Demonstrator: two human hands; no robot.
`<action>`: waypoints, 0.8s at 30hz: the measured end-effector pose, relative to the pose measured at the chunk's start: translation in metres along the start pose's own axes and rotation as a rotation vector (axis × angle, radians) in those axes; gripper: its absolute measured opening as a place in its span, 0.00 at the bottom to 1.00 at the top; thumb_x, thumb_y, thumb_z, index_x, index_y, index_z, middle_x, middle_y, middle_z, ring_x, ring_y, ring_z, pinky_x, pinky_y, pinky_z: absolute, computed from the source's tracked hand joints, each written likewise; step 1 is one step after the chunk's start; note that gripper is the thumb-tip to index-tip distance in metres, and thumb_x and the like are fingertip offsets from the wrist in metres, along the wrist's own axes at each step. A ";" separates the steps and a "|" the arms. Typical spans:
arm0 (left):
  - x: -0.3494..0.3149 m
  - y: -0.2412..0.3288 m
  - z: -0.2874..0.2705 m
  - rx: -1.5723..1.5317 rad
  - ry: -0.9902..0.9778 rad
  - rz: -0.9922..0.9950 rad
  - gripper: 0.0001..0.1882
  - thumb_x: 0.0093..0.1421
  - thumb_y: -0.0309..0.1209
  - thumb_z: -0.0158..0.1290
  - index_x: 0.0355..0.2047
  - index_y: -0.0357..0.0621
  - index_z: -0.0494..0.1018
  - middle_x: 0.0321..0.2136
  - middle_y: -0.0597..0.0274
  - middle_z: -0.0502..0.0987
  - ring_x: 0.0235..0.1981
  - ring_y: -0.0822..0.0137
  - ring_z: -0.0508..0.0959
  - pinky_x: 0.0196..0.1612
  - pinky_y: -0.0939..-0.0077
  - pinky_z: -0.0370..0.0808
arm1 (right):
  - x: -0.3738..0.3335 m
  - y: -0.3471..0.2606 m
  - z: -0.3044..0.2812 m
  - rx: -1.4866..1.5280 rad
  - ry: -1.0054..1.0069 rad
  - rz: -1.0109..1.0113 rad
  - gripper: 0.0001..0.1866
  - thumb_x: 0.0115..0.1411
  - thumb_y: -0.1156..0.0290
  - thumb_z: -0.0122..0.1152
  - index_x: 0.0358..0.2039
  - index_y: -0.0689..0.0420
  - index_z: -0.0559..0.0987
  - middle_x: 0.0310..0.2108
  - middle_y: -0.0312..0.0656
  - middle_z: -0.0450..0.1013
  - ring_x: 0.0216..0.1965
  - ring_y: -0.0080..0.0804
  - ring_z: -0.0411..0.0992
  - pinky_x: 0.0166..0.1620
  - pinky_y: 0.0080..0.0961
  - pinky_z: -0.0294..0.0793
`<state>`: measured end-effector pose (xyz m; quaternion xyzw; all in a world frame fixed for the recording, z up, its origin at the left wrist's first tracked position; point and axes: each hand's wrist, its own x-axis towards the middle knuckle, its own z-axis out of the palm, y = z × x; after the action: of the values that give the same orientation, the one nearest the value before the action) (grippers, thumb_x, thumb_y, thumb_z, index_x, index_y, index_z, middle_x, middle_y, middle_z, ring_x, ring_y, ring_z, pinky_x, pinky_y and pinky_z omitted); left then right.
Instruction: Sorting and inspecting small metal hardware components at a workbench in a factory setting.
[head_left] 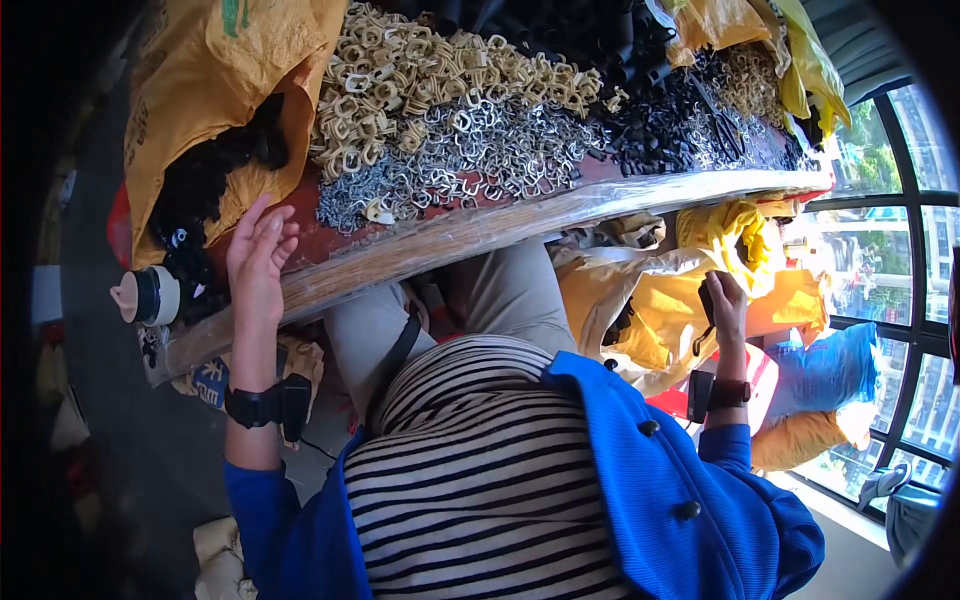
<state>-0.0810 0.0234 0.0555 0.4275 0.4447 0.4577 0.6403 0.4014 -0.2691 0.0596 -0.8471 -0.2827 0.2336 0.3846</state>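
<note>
Red tbl (pixel 420 245) | crm rings (pixel 385 85), slvr hooks (pixel 500 150), blk pcs (pixel 645 130) | org sack (pixel 225 75)

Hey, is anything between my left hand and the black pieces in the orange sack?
Partly: a fold of the orange sack lies between your left hand and the black pieces deeper inside. Nothing visible blocks those beside the hand.

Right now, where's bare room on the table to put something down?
A small red patch of the table shows between the left hand, metal hooks and front edge. Farther back it's crowded with cream rings; black pieces crowd the right.
</note>
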 end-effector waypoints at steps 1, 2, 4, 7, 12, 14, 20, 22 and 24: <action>0.004 0.000 -0.003 0.004 0.003 0.001 0.21 0.53 0.26 0.45 0.48 0.39 0.57 0.35 0.58 0.69 0.31 0.76 0.70 0.33 0.86 0.68 | -0.004 0.020 -0.004 0.003 -0.003 0.000 0.11 0.51 0.67 0.53 0.28 0.63 0.71 0.22 0.36 0.68 0.24 0.22 0.65 0.29 0.17 0.64; 0.009 0.000 -0.007 0.048 0.042 0.013 0.21 0.53 0.27 0.46 0.47 0.40 0.58 0.35 0.59 0.69 0.31 0.76 0.70 0.33 0.87 0.68 | -0.006 0.042 -0.005 -0.317 0.109 -0.118 0.12 0.50 0.66 0.54 0.29 0.63 0.71 0.23 0.40 0.68 0.25 0.29 0.66 0.31 0.21 0.64; 0.016 0.000 -0.018 0.146 0.159 0.044 0.20 0.52 0.27 0.47 0.46 0.40 0.60 0.36 0.59 0.69 0.31 0.75 0.70 0.32 0.87 0.68 | -0.009 0.052 0.005 -0.662 0.247 -0.317 0.13 0.48 0.66 0.55 0.31 0.62 0.70 0.27 0.46 0.67 0.30 0.40 0.66 0.34 0.28 0.64; 0.032 0.000 -0.025 0.424 0.256 0.058 0.19 0.52 0.29 0.48 0.45 0.43 0.62 0.41 0.63 0.65 0.36 0.75 0.69 0.32 0.87 0.67 | -0.006 0.026 0.021 -0.590 0.338 -0.405 0.13 0.46 0.70 0.56 0.33 0.60 0.70 0.31 0.46 0.66 0.35 0.41 0.65 0.38 0.28 0.64; 0.074 -0.005 -0.036 1.112 0.356 0.405 0.22 0.46 0.31 0.53 0.42 0.39 0.63 0.37 0.55 0.68 0.31 0.68 0.73 0.32 0.78 0.69 | 0.025 -0.042 0.061 -0.435 0.327 -0.675 0.12 0.46 0.75 0.55 0.33 0.60 0.70 0.31 0.44 0.66 0.34 0.36 0.66 0.37 0.26 0.64; 0.085 -0.005 -0.046 1.189 0.360 0.436 0.23 0.45 0.31 0.53 0.42 0.39 0.63 0.36 0.54 0.69 0.30 0.67 0.73 0.32 0.77 0.69 | 0.029 -0.073 0.084 -0.437 0.303 -0.747 0.11 0.46 0.76 0.55 0.33 0.60 0.70 0.32 0.44 0.66 0.34 0.35 0.66 0.37 0.25 0.64; 0.106 -0.003 -0.014 1.265 0.294 0.470 0.24 0.45 0.34 0.54 0.42 0.39 0.63 0.28 0.55 0.72 0.27 0.70 0.73 0.29 0.78 0.69 | 0.029 -0.139 0.170 -0.259 0.000 -0.960 0.07 0.44 0.77 0.54 0.28 0.59 0.72 0.29 0.42 0.67 0.31 0.36 0.65 0.33 0.25 0.63; 0.127 -0.017 -0.030 1.169 0.302 0.380 0.24 0.45 0.35 0.54 0.42 0.38 0.63 0.28 0.56 0.72 0.25 0.71 0.72 0.26 0.79 0.68 | 0.025 -0.150 0.192 -0.269 -0.104 -1.051 0.07 0.43 0.75 0.56 0.26 0.58 0.72 0.28 0.41 0.67 0.29 0.37 0.64 0.33 0.27 0.62; 0.144 -0.024 -0.037 1.075 0.314 0.300 0.24 0.46 0.36 0.53 0.41 0.37 0.64 0.28 0.57 0.72 0.23 0.72 0.71 0.23 0.81 0.67 | 0.026 -0.155 0.206 -0.350 -0.157 -1.109 0.07 0.42 0.74 0.56 0.25 0.56 0.72 0.26 0.40 0.66 0.29 0.38 0.64 0.34 0.28 0.61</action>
<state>-0.0848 0.1627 -0.0021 0.6781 0.6388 0.3113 0.1876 0.2484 -0.0608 0.0537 -0.6038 -0.7456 0.0095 0.2817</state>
